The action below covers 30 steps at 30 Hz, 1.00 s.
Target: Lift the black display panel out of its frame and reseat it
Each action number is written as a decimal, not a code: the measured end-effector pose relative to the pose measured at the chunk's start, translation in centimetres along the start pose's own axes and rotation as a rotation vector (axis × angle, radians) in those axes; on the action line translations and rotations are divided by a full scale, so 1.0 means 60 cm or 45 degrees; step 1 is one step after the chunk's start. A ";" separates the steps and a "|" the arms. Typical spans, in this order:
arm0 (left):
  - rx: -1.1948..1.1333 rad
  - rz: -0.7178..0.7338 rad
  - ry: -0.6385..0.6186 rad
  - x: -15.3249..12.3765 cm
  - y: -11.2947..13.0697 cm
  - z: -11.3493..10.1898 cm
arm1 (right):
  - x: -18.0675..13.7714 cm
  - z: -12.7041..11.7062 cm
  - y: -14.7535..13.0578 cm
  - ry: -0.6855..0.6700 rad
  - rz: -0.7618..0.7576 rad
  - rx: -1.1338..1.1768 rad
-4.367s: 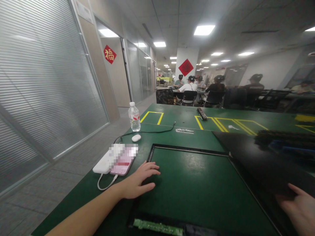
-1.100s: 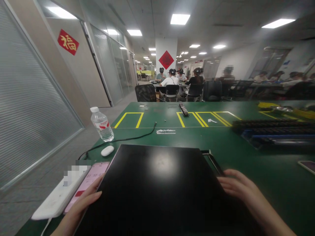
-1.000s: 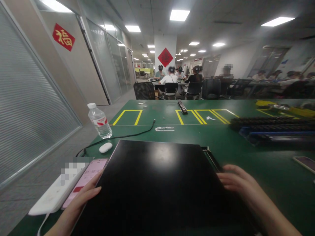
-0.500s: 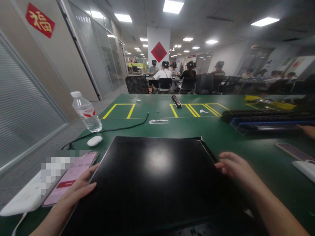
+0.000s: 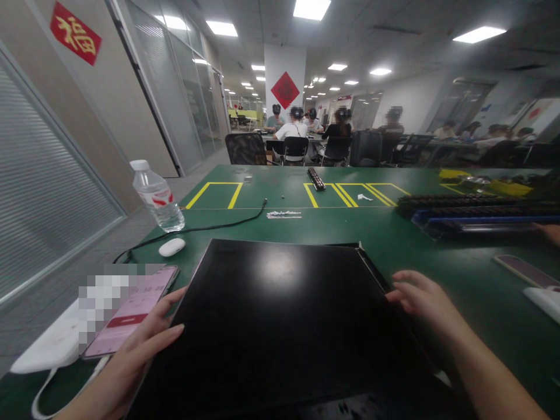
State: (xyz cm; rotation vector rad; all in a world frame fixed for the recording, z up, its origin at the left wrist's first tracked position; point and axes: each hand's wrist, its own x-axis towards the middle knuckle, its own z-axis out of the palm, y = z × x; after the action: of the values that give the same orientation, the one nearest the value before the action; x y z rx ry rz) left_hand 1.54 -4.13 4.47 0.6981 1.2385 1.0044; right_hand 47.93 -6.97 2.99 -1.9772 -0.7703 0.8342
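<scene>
A large, flat, glossy black panel [image 5: 280, 315] lies tilted in front of me, with a bright ceiling reflection on it. My left hand [image 5: 160, 329] grips its left edge, thumb on top and fingers along the side, partly under it. Along the right side, a black frame or tray edge [image 5: 371, 265] shows beneath the panel, with a small pale bit at its far corner. My right hand [image 5: 415, 294] holds that right edge with bent fingers; the fingertips are partly hidden against it. What lies under the panel is hidden.
Left on the green table [image 5: 245, 227] are a phone [image 5: 131, 318], a white device [image 5: 44, 350], a white oval case [image 5: 172, 247], a water bottle [image 5: 160, 201] and a black cable [image 5: 210, 226]. Dark keyboard-like strips [image 5: 464, 210] and another person's hand [image 5: 549, 232] are at right.
My left hand and the panel's left edge have shifted slightly right. The right hand stays at the right edge, nearly unchanged. The whole view has shifted a little.
</scene>
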 end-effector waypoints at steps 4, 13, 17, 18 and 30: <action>-0.016 -0.076 0.006 -0.007 0.005 0.006 | 0.000 -0.002 -0.001 0.012 -0.009 -0.019; 0.066 -0.086 0.002 0.001 -0.001 0.000 | 0.000 -0.005 0.009 0.056 -0.116 -0.185; 0.077 -0.103 0.002 -0.002 -0.001 0.004 | -0.003 -0.004 0.009 0.094 -0.135 -0.267; 0.081 -0.114 0.001 -0.003 0.000 0.005 | -0.003 -0.004 0.009 0.098 -0.141 -0.278; 0.024 -0.112 -0.094 0.000 -0.003 0.002 | 0.003 -0.009 0.018 0.122 -0.167 -0.401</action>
State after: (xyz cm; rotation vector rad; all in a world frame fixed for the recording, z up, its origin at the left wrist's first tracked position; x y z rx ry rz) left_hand 1.68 -4.18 4.30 0.6832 1.2053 0.8882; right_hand 48.68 -7.57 2.22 -2.1954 -1.0122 0.5621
